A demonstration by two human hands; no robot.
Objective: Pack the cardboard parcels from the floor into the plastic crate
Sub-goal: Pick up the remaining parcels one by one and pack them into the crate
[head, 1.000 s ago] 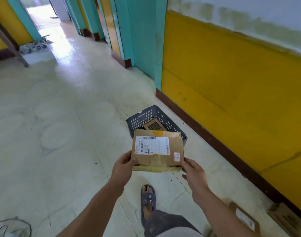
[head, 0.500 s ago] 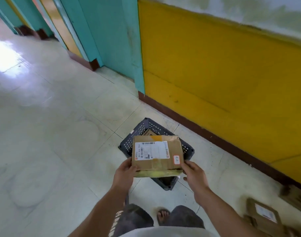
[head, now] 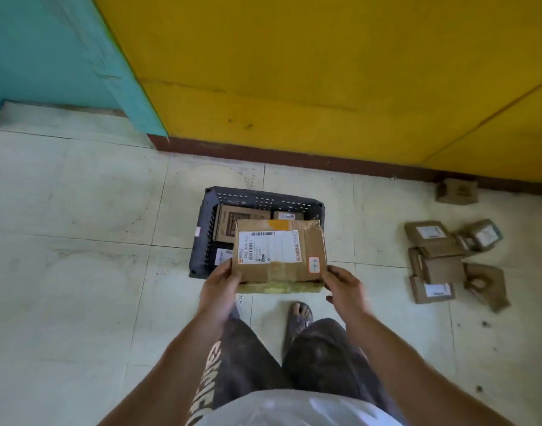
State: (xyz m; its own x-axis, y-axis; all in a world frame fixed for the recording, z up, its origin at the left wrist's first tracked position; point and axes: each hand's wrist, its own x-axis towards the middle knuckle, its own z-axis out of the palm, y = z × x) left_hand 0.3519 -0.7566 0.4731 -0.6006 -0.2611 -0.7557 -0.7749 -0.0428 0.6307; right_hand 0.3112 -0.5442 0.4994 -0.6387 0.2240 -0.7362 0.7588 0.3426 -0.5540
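Observation:
I hold a flat cardboard parcel [head: 309, 244] with a white shipping label above the near half of the dark plastic crate [head: 203, 222]. My left hand [head: 219, 284] grips its near left corner and my right hand [head: 343, 285] grips its near right corner. Inside the crate lie a brown printed box [head: 229, 221], a small parcel [head: 288, 215] behind it and a labelled one [head: 223, 256] near the front, partly hidden by the held parcel. Several more cardboard parcels [head: 435, 238] lie scattered on the floor to the right.
The crate stands on pale floor tiles close to a yellow wall [head: 294, 87] with a dark skirting. A teal door frame [head: 63, 56] is at the far left. One small box [head: 457, 192] sits against the skirting at right. My sandalled foot [head: 298, 316] is just behind the crate.
My view has swung right and down to face the wall. The crate now sits square under the held parcel, and the floor parcels at right have come fully into view.

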